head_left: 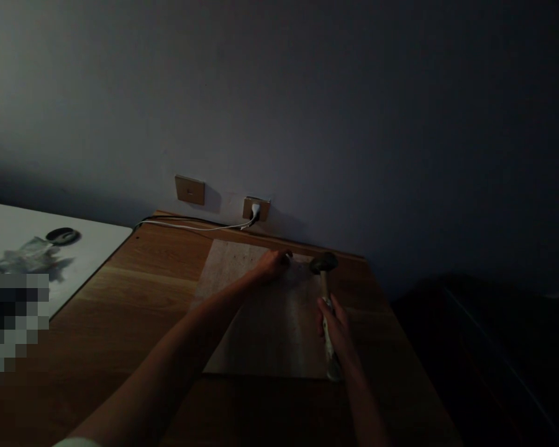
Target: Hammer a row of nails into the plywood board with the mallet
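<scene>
A hammer [325,285] with a dark head and a pale handle is in my right hand [334,323], whose fingers wrap round the handle. The hammer head is over the far right part of a flat, greyish wooden board [265,329] lying on the wooden table. My left hand [272,266] is at the board's far edge, to the left of the hammer head, with its fingers bent together. Dim light hides what those fingertips pinch, if anything. Several small dark dots mark the board's far left part.
The wooden table [149,279] stands against a grey wall. Behind the board are a wall socket [245,208] with a white plug [255,211] and cables along the table's back edge. A second wall plate [190,189] is further left. A white surface [102,239] holds a round dark object [63,236].
</scene>
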`<state>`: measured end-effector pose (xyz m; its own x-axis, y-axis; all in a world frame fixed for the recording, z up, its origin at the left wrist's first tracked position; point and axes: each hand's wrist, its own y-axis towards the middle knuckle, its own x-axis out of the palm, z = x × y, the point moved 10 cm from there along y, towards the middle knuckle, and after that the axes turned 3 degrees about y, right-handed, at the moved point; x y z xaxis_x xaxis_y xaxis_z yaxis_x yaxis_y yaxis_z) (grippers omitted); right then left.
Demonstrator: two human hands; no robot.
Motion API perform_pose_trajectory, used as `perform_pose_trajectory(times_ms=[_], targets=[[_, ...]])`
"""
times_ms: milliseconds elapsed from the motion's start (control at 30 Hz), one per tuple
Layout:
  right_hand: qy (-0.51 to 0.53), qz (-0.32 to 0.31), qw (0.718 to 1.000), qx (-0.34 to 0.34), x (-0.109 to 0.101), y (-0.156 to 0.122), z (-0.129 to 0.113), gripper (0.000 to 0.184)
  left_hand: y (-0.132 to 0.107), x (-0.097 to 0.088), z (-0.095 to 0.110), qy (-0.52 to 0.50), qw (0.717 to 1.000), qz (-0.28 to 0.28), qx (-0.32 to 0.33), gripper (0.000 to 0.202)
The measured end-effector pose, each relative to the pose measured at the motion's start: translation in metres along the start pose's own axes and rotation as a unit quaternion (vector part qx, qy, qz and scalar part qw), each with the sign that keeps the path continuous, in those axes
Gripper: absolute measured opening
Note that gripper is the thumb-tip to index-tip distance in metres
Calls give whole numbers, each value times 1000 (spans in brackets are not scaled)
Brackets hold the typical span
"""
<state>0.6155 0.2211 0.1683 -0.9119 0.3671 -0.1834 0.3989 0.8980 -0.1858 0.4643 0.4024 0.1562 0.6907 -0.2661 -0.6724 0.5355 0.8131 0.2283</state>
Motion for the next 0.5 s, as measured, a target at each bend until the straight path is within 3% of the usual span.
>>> perform_pose_trajectory(times_ms=[167,367,500], targets=[[-2,-15,999,-41,18,-1,-29,49,0,2,-2,-2,1000,-6,-8,43],[-47,-82,995,-20,52,7,-4,52,-2,-1,-2,11,1000,11,-6,43],[-39,-65,997,-26,44,4,-3,50,1,4,-4,11,1000,0,-8,45]])
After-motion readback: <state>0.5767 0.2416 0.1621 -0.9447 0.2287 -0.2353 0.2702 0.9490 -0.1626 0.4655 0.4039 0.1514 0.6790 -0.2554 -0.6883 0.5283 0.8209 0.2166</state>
